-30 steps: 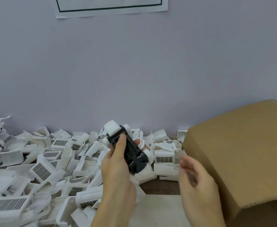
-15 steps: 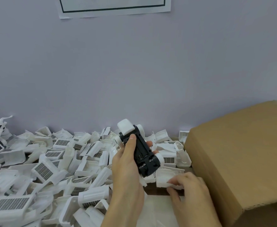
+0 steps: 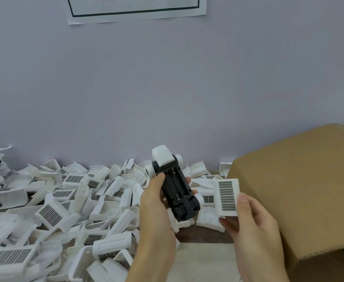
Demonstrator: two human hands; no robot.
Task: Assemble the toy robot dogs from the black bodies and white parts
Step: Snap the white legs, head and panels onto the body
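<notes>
The left hand (image 3: 156,202) grips a black toy-dog body (image 3: 177,192) around its middle, thumb on the near side, fingers curled behind; the body tilts with its open battery bay facing the camera and a white part at its far end. Just right of that grip, the right hand (image 3: 254,222) pinches a white grille-patterned shell (image 3: 227,197) by its lower edge, apart from the body. Left of both grips lies a heap of white parts (image 3: 65,210); right stands a cardboard box (image 3: 301,190).

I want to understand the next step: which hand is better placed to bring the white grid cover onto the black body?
The right hand. It already pinches the white grid cover just beside the black body, while the left hand grips that body and steadies it.
</notes>
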